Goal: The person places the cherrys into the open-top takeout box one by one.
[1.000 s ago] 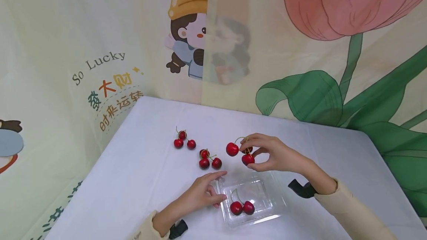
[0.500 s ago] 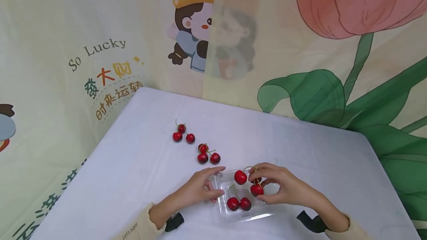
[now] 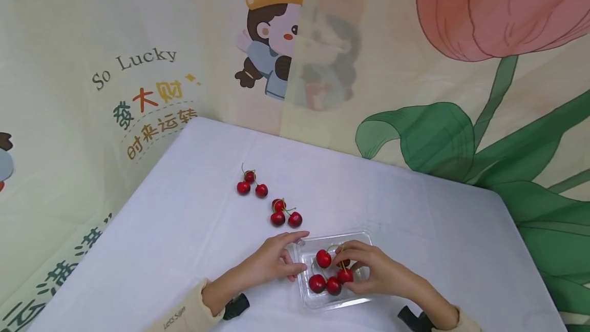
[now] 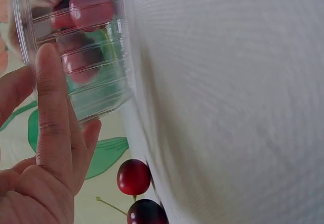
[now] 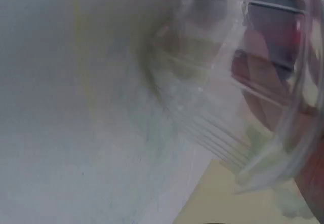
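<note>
A clear plastic box [image 3: 332, 304] lies on the table with red cherries [image 3: 317, 284] inside. My right hand [image 3: 382, 272] is in over the box and pinches a bunch of cherries [image 3: 323, 258] by the stems, one of them partly behind the fingers. My left hand [image 3: 272, 260] touches the left side of the box, its fingers fairly straight. The left wrist view shows a fingertip [image 4: 49, 57] against the ribbed wall, with cherries [image 4: 81, 64] showing through it. The right wrist view is blurred; the box wall [image 5: 217, 133] covers part of the hand.
Behind the box, one bunch of three cherries [image 3: 278, 218] lies near the left fingertips. Another bunch [image 3: 244, 187] lies farther back to the left. A white cloth [image 3: 203, 209] covers the table, and printed curtains [image 3: 221, 40] hang along its back and left edges.
My right hand has brought its bunch of cherries from behind the box to inside it, low beside the cherries there. The left hand has stayed at the box's left side.
</note>
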Available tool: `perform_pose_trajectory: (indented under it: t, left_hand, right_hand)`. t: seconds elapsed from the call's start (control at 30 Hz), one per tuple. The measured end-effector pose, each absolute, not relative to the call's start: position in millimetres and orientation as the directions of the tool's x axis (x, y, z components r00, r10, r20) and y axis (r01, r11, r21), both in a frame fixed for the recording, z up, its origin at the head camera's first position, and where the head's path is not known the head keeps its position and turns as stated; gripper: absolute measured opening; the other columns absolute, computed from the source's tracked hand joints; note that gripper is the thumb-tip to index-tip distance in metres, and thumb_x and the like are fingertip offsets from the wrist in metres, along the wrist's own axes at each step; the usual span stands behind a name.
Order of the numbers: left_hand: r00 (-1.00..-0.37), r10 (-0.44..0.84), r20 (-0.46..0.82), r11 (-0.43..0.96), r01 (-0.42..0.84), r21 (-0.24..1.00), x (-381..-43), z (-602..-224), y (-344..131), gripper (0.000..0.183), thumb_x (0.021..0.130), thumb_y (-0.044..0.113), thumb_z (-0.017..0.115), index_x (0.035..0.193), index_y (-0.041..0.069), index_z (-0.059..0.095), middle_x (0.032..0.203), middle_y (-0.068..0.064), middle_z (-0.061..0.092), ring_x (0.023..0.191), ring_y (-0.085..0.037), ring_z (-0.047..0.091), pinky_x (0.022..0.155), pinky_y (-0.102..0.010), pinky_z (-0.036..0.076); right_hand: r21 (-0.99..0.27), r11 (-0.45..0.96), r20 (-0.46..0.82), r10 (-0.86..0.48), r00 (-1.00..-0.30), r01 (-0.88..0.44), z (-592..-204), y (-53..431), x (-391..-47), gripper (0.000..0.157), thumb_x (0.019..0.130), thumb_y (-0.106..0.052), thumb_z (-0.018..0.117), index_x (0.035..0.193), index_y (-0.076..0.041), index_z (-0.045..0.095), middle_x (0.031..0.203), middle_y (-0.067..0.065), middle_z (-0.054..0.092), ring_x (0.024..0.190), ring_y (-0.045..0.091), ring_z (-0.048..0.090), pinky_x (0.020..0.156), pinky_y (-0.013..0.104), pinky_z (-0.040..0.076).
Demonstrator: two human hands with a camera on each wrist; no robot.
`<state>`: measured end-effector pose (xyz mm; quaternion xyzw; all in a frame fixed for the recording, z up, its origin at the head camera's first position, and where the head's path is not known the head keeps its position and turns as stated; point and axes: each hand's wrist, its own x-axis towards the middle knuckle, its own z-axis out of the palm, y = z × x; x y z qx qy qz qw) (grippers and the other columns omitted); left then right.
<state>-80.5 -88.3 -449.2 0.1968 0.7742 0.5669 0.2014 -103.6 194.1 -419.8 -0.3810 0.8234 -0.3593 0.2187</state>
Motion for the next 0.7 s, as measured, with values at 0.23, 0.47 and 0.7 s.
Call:
perform_pose_trajectory:
  t: [0.23, 0.47, 0.7]
  left_hand:
    - [-0.839, 0.541, -0.068, 0.253, 0.084, 0.964, -80.3, -451.4, -90.0, 0.067, 0.088, 0.015, 0.074, 0.145, 0.002, 0.042, 0.110, -0.015, 0.060, 0.060, -0.010, 0.066, 0.067, -0.019, 0.047]
    - [-0.837, 0.543, -0.063, 0.254, 0.092, 0.963, -80.9, -453.5, -89.3, 0.067, 0.088, 0.014, 0.074, 0.145, 0.003, 0.042, 0.117, -0.018, 0.056, 0.060, -0.008, 0.065, 0.061, -0.018, 0.045]
    - [-0.839, 0.539, -0.072, 0.261, 0.085, 0.962, -81.4, -453.0, -88.9, 0.066, 0.088, 0.015, 0.073, 0.145, 0.004, 0.042, 0.115, -0.016, 0.058, 0.061, -0.008, 0.065, 0.069, -0.018, 0.048]
  right_hand:
    - [-0.737, 0.502, -0.164, -0.782, -0.601, -0.452, -425.3, 185.8, -103.7, 0.038, 0.078, -0.017, 0.082, 0.114, -0.014, 0.069, 0.116, 0.004, 0.061, 0.098, 0.005, 0.058, 0.077, 0.021, 0.054]
    - [-0.705, 0.528, -0.188, -0.783, -0.592, -0.474, -422.5, 184.4, -102.7, 0.037, 0.079, -0.019, 0.082, 0.114, -0.015, 0.070, 0.118, 0.006, 0.061, 0.099, 0.007, 0.058, 0.078, 0.022, 0.054]
    - [-0.640, 0.565, -0.202, -0.778, -0.595, -0.521, -422.3, 185.4, -104.0, 0.039, 0.078, -0.022, 0.083, 0.115, -0.018, 0.071, 0.122, 0.004, 0.062, 0.109, 0.017, 0.055, 0.084, 0.025, 0.054]
